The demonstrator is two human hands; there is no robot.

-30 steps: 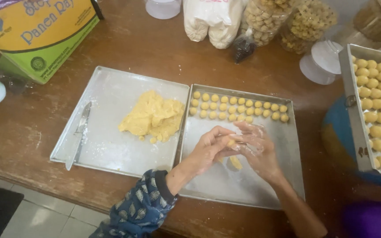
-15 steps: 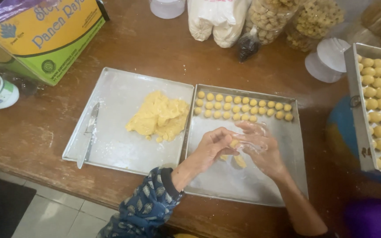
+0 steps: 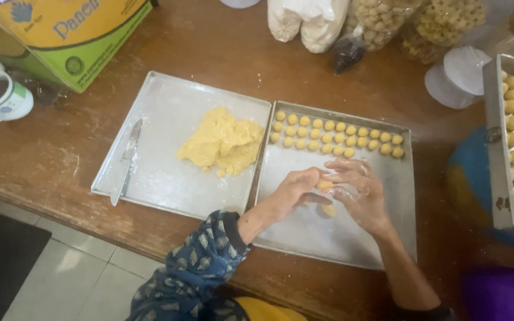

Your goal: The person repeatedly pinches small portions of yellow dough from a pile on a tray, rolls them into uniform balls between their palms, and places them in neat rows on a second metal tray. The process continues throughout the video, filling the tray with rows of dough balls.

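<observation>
A knife (image 3: 126, 160) lies on the left tray (image 3: 168, 113) beside my lump of yellow dough (image 3: 221, 142). Over the right tray (image 3: 340, 238), near two rows of dough balls (image 3: 337, 132), my left hand (image 3: 292, 193) and right hand (image 3: 361, 193) pinch one small dough piece (image 3: 325, 185) between their fingertips.

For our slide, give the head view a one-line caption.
Both hands shape a dough piece over a tray lined with two rows of dough balls.

The left arm wears a dark blue sleeve (image 3: 200, 261) with pale leaf print; the right arm is bare.
</observation>
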